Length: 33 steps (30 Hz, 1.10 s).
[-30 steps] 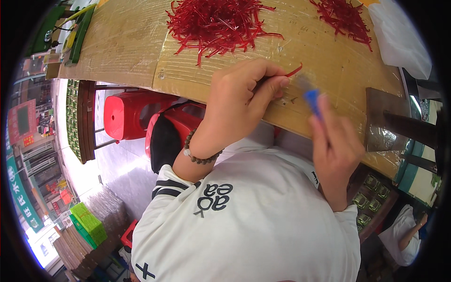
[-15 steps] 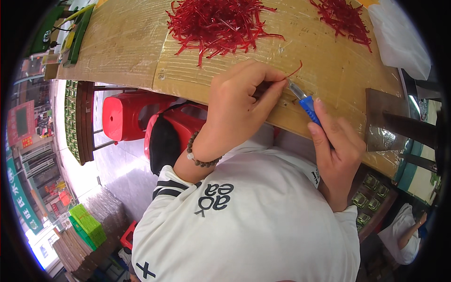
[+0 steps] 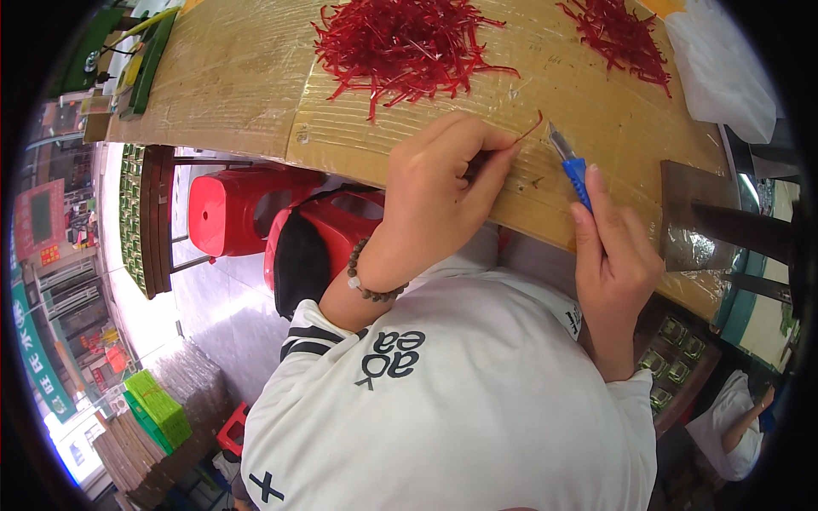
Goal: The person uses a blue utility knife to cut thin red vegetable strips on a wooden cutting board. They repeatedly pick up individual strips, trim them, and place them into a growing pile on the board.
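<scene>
My left hand (image 3: 439, 192) pinches a thin red strip (image 3: 530, 130) against the taped cardboard worktop (image 3: 221, 85), its fingers closed on the strip's near end. My right hand (image 3: 613, 260) grips a blue utility knife (image 3: 571, 162), blade pointing up and left, its tip just right of the strip. A large heap of cut red strips (image 3: 405, 43) lies beyond my left hand. A smaller red heap (image 3: 618, 34) lies at the far right. A beaded bracelet sits on my left wrist.
Two red plastic stools (image 3: 243, 209) stand under the table's near edge on the left. A white plastic bag (image 3: 724, 72) lies at the table's right end. Green boxes (image 3: 158, 409) and stacked cardboard sit on the floor at lower left. Another person in white (image 3: 733, 434) is at lower right.
My right hand has shifted its hold on the knife and brought the blade close to the red strip held by my left hand. My left hand has stayed nearly in place.
</scene>
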{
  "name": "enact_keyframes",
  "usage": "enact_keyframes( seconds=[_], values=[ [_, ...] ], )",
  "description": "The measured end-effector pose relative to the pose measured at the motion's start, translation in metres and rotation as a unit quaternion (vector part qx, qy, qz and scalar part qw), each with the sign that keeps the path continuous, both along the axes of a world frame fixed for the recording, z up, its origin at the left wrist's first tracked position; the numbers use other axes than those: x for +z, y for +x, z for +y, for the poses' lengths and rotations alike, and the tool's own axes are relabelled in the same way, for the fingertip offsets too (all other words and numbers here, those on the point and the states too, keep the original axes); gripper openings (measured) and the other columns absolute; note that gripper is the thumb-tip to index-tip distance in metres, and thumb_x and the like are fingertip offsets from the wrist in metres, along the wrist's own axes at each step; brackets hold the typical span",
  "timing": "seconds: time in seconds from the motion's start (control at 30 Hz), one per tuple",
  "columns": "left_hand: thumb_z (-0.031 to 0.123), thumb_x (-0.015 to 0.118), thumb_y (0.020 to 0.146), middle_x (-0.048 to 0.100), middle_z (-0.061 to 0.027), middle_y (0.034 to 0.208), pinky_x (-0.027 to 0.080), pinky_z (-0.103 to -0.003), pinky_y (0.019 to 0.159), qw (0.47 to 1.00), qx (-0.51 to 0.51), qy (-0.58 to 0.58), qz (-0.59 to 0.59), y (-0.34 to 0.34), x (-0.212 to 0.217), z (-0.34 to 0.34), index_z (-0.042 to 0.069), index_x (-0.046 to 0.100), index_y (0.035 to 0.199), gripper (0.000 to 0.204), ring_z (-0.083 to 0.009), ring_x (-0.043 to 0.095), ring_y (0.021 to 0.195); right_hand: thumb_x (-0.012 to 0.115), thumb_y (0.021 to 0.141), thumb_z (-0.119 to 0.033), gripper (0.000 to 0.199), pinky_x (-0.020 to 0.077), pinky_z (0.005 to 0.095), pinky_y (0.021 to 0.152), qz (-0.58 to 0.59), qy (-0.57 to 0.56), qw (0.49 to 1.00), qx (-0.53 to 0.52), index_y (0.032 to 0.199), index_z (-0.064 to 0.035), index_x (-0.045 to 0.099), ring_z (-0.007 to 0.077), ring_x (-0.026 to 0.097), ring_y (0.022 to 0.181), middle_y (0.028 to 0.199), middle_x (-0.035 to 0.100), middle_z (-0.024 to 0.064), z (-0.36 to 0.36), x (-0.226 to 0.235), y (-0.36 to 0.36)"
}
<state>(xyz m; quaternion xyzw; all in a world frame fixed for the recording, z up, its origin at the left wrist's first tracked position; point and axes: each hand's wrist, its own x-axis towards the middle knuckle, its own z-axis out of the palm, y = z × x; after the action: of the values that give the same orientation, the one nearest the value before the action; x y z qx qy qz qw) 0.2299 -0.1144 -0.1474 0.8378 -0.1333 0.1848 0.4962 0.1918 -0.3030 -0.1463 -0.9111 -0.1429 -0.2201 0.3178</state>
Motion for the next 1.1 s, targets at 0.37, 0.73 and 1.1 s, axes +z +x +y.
enact_keyframes(
  seconds=[0.37,0.73,1.1],
  values=[
    [-0.006,0.051,0.084,0.047,-0.0193,0.124,0.052,-0.035,0.077,0.932,-0.163,0.311,-0.089,0.101,0.088,-0.010,0.008,0.049,0.129,0.047,-0.0311,0.063,0.093,0.073,0.081,-0.011,0.039,0.0423,0.0311,0.049,-0.032,0.065,0.997,0.007,0.119,-0.0095,0.068,0.0191,0.050,0.051,0.067,0.056,0.0069,-0.002,-0.006,0.000],
    [0.003,0.052,0.084,0.068,-0.0184,0.105,0.051,-0.043,0.082,0.843,-0.110,0.516,0.100,0.223,0.081,0.068,0.006,0.069,0.108,0.030,-0.0352,0.065,0.095,0.075,0.079,-0.014,0.040,0.0429,0.0320,0.049,-0.052,0.047,0.998,0.010,0.119,-0.0115,0.068,0.0203,0.052,0.052,0.068,0.057,0.0048,-0.006,-0.009,0.001],
    [0.012,0.058,0.085,0.068,-0.0179,0.085,0.051,-0.044,0.070,0.846,-0.027,0.532,0.029,0.198,0.063,0.107,0.003,0.069,0.089,0.015,-0.0358,0.064,0.080,0.075,0.078,-0.014,0.041,0.0414,0.0318,0.048,-0.069,0.039,0.997,0.024,0.118,-0.0106,0.069,0.0196,0.051,0.051,0.066,0.056,0.0042,-0.004,-0.011,0.001]
  ],
)
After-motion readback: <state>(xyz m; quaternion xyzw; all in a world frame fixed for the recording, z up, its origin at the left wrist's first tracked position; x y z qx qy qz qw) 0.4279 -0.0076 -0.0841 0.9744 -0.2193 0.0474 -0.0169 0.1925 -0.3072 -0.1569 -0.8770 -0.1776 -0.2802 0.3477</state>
